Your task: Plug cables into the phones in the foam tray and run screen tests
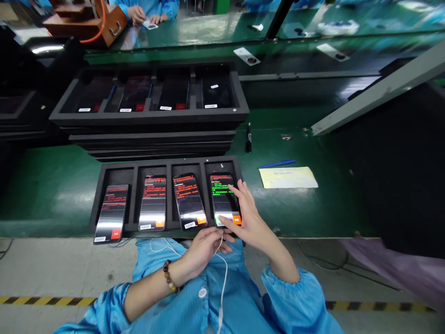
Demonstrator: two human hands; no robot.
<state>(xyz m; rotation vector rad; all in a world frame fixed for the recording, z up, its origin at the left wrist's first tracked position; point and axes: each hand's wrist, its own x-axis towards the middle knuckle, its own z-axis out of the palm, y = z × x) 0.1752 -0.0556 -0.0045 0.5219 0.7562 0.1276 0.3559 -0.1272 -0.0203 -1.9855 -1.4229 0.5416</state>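
Observation:
In the head view, several phones lie in a black foam tray at the table's front edge. The rightmost smartphone shows green and red text, with an orange block in its lower right corner. My right hand is open over its right side, fingers spread, thumb at the lower part of the screen. Just below that phone, my left hand is closed on a white cable; whether a plug sits in the phone is hidden. Beside it are a second phone, a third phone and a tilted phone overhanging the tray.
Behind, a stack of black foam trays holds more phones. To the right lie a black marker, a blue pen and a yellow paper slip. A grey post slants at right. Across the bench, another person's hands hold a small white piece.

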